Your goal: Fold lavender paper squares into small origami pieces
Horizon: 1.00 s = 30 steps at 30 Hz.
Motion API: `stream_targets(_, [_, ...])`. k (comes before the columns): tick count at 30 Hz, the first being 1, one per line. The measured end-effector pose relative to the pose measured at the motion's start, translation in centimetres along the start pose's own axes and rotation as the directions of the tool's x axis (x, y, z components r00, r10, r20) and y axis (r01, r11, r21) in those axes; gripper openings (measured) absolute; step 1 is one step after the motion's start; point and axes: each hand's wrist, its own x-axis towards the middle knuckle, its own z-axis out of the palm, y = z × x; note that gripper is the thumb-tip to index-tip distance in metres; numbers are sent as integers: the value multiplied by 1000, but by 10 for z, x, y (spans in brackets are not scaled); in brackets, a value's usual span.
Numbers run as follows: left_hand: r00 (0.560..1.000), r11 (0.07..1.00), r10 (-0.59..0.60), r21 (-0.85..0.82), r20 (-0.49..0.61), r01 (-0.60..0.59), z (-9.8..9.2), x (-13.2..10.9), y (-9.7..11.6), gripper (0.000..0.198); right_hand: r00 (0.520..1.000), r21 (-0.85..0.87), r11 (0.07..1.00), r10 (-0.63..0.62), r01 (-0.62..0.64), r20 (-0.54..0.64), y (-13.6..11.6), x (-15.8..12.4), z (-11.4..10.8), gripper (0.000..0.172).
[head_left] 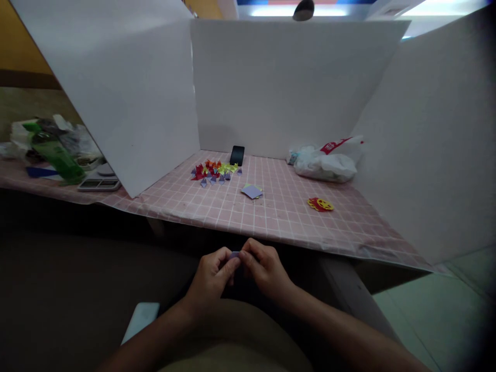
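Observation:
A small piece of purple paper (234, 254) is pinched between my two hands, just in front of the table's near edge and below its top. My left hand (215, 271) grips it from the left with thumb and fingers. From the right, the thumb and fingertips of my right hand (266, 266) press on it as well. Fingers hide most of the paper, so its folds do not show. On the table beyond lies a stack of square paper sheets (252, 191), purple on top. Farther left are several small folded paper pieces (215, 171) in red, orange, yellow and purple.
White boards (290, 88) wall the checked tablecloth (279, 217) at the back and sides. A black phone (237, 155) lies at the back, a plastic bag (325, 164) at right, red and yellow cut-outs (320, 204) nearer. Left outside stand a green bottle (58, 155) and scale (99, 184).

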Motion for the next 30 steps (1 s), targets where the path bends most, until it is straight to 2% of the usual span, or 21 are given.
stream_targets(3, [998, 998, 63, 4, 19, -63, -2, 9, 4, 30, 1000, 24, 999, 27, -26, -11, -1, 5, -5, 27])
stream_targets(8, [987, 991, 137, -26, 84, -135, -5, 29, 12, 28, 998, 115, 992, 46, -51, 43, 3, 18, -19, 29])
stream_targets(11, [990, 989, 128, -82, 62, -123, -2, 43, 16, 29, 997, 195, 978, 63, -72, 51, 7, 28, -26, 37])
stream_targets(13, [994, 987, 101, -128, 36, -96, 3, 52, 17, 28, 996, 259, 962, 84, -84, 10, 10, 35, -30, 41])
stream_targets(16, [997, 985, 73, -155, -15, -75, 10, 64, 16, 28, 990, 361, 925, 139, -121, -24, 15, 41, -36, 38])
stream_targets(18, [998, 983, 68, -167, -17, -70, 13, 69, 15, 28, 989, 366, 922, 146, -128, -23, 18, 43, -41, 35])
stream_targets(23, [997, 976, 78, -201, -14, -80, 13, 70, 12, 23, 992, 275, 954, 128, -120, -10, 19, 43, -44, 31])
stream_targets(26, [997, 975, 78, -205, -28, -82, 12, 67, 11, 22, 992, 345, 931, 125, -117, 0, 19, 42, -38, 27])
stream_targets(30, [994, 980, 89, -183, 55, -78, 11, 63, 13, 24, 992, 380, 917, 126, -120, 10, 17, 39, -34, 24])
